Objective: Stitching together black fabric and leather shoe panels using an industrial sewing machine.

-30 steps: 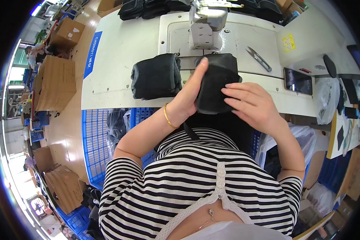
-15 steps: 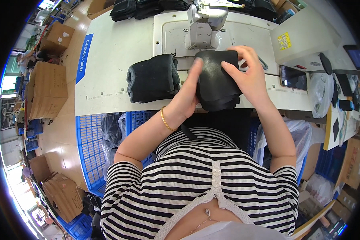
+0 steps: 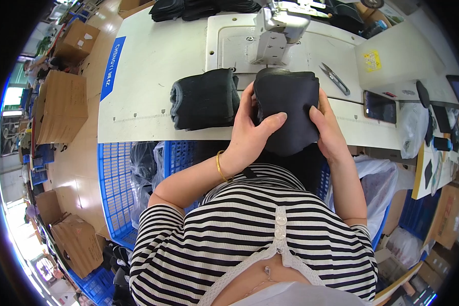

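- Nearest, at the lower centre of the frame, you wore a black-and-white striped top (image 3: pixel 260 214), with a gold bracelet (image 3: pixel 219 166) on your left wrist.
- Your left hand (image 3: pixel 250 126), at the centre, was curved around the left side of a stack of black pieces (image 3: pixel 289 99); its thumb lay across the upper face, and the ends of its fingers were hidden.
- Your right hand (image 3: pixel 329 127), right of centre, held the opposite side, thumb on the face near the right edge, fingers wrapped along that side and partly out of sight.
- Both hands were thus closed only as far as the stack's thickness allowed, with the stack gripped between them, right of centre in the frame, over the front edge of a white table (image 3: pixel 137 81).
- Below that edge, at the lower left, stood a blue plastic basket (image 3: pixel 116 186) with plastic-wrapped dark things in it.
- Just left of your left hand, a folded black bundle (image 3: pixel 204 100) with grey edges lay on the table.
- Towards the right of the frame, open-bladed snips (image 3: pixel 336 81) and a dark phone (image 3: pixel 380 106) lay apart from your hands.
- Behind the stack, at the upper centre, stood a white sewing machine (image 3: pixel 278 43).
- Farther off, more black piles (image 3: pixel 204 7) lined the top edge, and a cardboard box (image 3: pixel 64 107) stood at the left.
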### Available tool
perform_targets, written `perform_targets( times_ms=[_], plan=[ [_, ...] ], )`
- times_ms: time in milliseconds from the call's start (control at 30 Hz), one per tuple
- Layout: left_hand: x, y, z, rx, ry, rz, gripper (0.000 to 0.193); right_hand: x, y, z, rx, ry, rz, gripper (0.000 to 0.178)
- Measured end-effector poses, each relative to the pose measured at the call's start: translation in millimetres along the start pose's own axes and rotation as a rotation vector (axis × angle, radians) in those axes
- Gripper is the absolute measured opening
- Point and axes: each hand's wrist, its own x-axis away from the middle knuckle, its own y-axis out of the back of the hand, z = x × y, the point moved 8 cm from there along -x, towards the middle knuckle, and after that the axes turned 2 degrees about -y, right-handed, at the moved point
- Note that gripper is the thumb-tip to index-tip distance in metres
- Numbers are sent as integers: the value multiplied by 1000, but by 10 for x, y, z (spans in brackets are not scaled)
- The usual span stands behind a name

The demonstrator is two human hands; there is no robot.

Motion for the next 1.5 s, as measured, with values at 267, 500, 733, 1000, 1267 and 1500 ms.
perform_targets(
  times_ms=[267,500,733,1000,1267,1500],
  plan=[
    [64,13,-91,-31,-26,29,77,-88,12,-202,-127,52,148,81],
    [12,-67,-142,-565,-209,48,98,58,-71,-176,-186,78,134,75],
    [300,115,-856,-896,-477,147,89,-14,11,-322,-314,-162,98,72],
    [157,1781,-339,-460,-53,-312,42,-308,-237,-8,-15,-89,82,66],
    [13,1418,-176,-430,-44,-236,37,-375,-211,24,13,-170,78,71],
    [57,1315,-806,-1017,-499,-430,60,-498,-53,113,652,93,-148,109]
  ],
)
